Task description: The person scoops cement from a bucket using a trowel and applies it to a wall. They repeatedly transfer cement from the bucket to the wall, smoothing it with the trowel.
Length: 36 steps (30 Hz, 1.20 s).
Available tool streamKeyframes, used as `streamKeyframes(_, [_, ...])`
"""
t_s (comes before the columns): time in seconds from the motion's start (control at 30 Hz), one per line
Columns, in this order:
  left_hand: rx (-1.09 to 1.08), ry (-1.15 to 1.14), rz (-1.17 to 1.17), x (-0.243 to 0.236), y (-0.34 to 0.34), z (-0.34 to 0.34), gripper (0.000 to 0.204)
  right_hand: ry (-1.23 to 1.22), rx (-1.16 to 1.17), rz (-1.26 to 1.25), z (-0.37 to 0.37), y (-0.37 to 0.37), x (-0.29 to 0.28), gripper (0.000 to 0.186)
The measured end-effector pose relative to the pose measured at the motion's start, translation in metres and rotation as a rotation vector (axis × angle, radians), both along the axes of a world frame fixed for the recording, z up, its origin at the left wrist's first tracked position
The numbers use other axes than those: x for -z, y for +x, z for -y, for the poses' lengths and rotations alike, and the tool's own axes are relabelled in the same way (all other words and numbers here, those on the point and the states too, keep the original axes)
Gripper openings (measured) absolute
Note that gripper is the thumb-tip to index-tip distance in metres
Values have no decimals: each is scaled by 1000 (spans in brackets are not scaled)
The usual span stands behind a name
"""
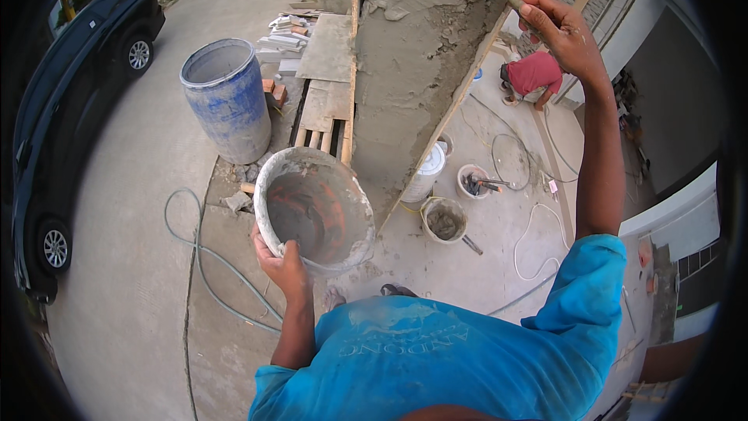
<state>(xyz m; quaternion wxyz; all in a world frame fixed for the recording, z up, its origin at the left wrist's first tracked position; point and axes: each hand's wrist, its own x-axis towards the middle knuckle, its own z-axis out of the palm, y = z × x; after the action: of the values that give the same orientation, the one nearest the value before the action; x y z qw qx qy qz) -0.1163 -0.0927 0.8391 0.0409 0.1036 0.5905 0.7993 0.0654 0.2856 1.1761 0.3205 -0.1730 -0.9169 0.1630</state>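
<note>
A mortar-smeared bucket (263, 201) is tilted toward me at waist height. My left hand (282, 269) is closed on its near left rim, thumb over the edge. Inside, grey mortar coats the wall and bottom, with orange showing through. My right hand (562, 35) is raised at the upper right, closed round the handle of a trowel (515, 2). The trowel reaches the top of a column (425, 93) covered in wet grey mortar; its blade is hard to make out against the mortar. Wooden boards (466, 95) edge the column on both sides.
Left of the column stand a blue drum (228, 101) and broken tile pieces (282, 43). A hose (199, 245) lies on the ground. To the right are a mortar bucket (445, 222), a tool bucket (472, 181) and a crouching person (534, 74). A dark pickup (78, 117) is parked far left.
</note>
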Motion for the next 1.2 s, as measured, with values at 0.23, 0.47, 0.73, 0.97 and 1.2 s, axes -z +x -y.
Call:
streamKeyframes(0.23, [7,58,23,6,1,-4,65,-54,124,-117,31,32,55,35])
streamKeyframes(0.47, [38,37,26,5,-5,-3,68,102,171,-74,43,-18,115,30])
streamKeyframes(0.73, [30,29,92,10,-15,0,61,-322,23,-468,17,-39,176,41])
streamKeyframes(0.97, [81,42,99,-1,-22,-6,61,-464,48,-685,36,-71,220,39])
streamKeyframes(1.2, [105,12,86,-3,-35,6,64,-473,176,-744,50,-45,267,37])
